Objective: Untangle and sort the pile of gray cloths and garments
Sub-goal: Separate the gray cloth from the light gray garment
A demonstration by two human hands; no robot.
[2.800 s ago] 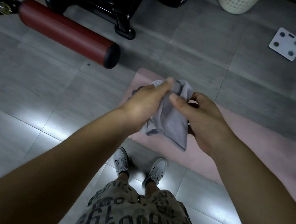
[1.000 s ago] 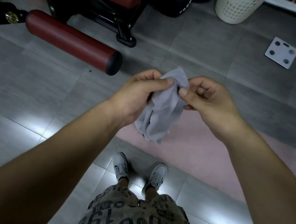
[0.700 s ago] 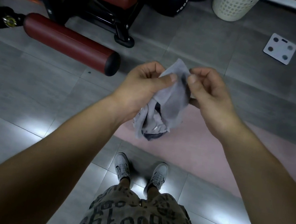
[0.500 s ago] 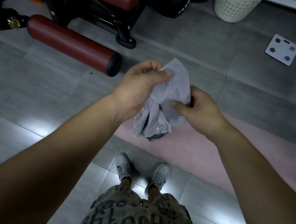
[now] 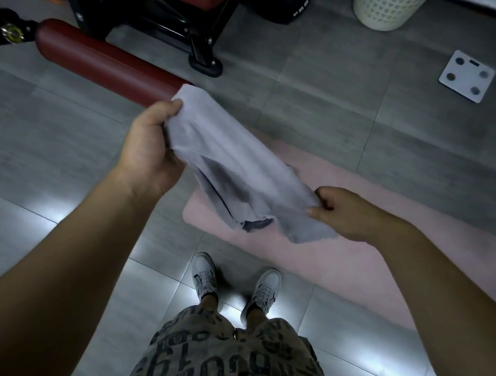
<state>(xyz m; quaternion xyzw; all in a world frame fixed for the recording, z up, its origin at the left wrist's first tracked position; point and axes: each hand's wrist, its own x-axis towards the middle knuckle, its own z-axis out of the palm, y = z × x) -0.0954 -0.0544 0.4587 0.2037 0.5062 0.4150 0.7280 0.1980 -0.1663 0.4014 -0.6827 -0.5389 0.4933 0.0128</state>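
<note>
A soft, creased gray cloth (image 5: 230, 166) stretches diagonally in the air from upper left to lower right above a pink floor mat (image 5: 359, 243), left hand (image 5: 148, 146) gripping its upper end, right hand (image 5: 344, 213) pinching its lower end.

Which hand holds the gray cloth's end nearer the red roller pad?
The left hand: it grips the end of the gray cloth beside the red roller pad. The right hand pinches the opposite end over the pink mat.
</note>
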